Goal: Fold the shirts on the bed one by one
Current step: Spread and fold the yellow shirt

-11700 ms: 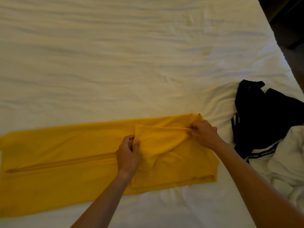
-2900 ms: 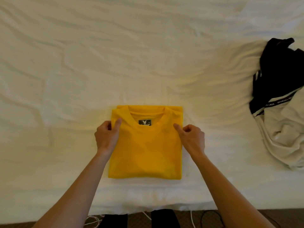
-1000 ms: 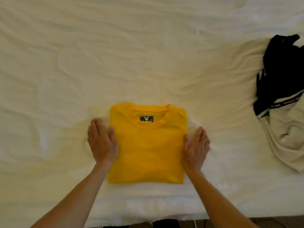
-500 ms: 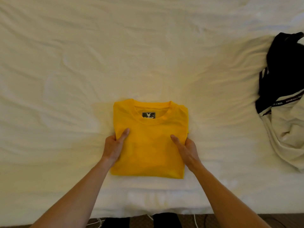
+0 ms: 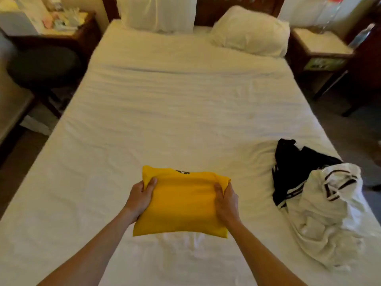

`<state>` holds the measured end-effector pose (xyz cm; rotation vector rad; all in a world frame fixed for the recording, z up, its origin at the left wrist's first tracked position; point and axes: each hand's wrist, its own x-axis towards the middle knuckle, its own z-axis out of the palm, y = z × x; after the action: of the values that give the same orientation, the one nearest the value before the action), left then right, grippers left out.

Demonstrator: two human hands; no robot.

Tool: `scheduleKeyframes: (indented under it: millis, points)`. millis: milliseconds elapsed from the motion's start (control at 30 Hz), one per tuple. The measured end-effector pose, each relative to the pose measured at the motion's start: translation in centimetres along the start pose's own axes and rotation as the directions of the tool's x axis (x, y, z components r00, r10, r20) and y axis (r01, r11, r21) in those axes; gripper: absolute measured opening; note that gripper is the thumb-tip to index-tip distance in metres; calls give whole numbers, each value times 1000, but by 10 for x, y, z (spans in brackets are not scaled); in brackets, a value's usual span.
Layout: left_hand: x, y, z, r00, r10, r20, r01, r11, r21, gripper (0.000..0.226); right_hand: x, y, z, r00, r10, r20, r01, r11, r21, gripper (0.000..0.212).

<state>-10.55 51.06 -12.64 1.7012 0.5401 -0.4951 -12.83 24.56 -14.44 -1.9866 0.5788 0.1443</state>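
The yellow shirt (image 5: 183,201) is folded into a compact rectangle and held a little above the white bed (image 5: 165,112), collar side away from me. My left hand (image 5: 141,196) grips its left edge, thumb on top and fingers underneath. My right hand (image 5: 225,200) grips the right edge the same way. To the right on the sheet lie an unfolded black shirt (image 5: 296,164) and a crumpled white shirt (image 5: 329,211), partly overlapping.
Two white pillows (image 5: 249,30) lean at the headboard. A nightstand (image 5: 321,48) stands right of the bed, and a dark round chair (image 5: 44,66) and a cluttered side table (image 5: 49,23) on the left. The bed's left and right edges drop to the floor.
Both hands went from lying flat beside the folded yellow shirt to gripping its sides and lifting it off the sheet. My view has tilted up to take in the whole bed.
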Motion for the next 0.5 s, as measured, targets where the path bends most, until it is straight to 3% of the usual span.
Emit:
scheduleKeyframes:
  millis: [267, 500]
  points:
    - [-116, 267, -39, 934, 355, -40, -356, 934, -18, 42, -24, -260, -143, 949, -291, -124, 302, 950, 81, 35]
    - [-231, 407, -83, 823, 558, -107, -557, 829, 42, 61, -96, -418, -228, 861, -478, -173, 499, 858, 117, 43]
